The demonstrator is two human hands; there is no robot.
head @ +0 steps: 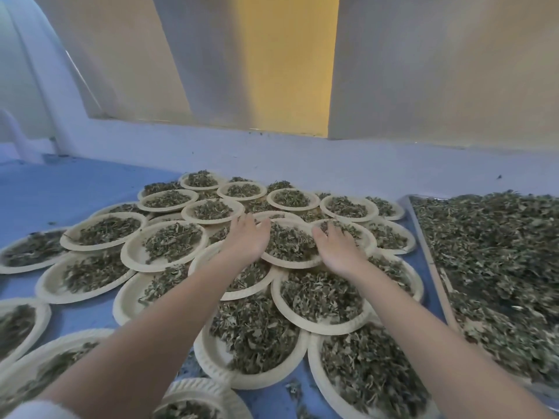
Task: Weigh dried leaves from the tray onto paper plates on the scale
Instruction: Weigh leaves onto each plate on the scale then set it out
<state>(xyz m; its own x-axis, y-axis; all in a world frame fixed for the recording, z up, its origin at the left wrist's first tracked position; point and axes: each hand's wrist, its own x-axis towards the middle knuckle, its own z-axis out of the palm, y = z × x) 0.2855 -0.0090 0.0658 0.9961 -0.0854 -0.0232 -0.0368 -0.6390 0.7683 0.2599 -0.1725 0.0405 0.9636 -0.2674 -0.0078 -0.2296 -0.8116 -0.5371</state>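
Blue counter (75,189) crowded with filled paper plates; the tray (429,267) of dried leaves (499,252) sits at three o'clock. Left hand (248,237) and right hand (337,252), fingers straight, cradle one plate (290,263) at twelve o'clock, between them. Right is nearer the tray; no scale visible.

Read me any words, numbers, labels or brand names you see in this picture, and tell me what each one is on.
None: no readable text anywhere.
Paper plates: plain, no print.
Tray: no label showing.
Wall panels: blank.
No scale or display is in view.
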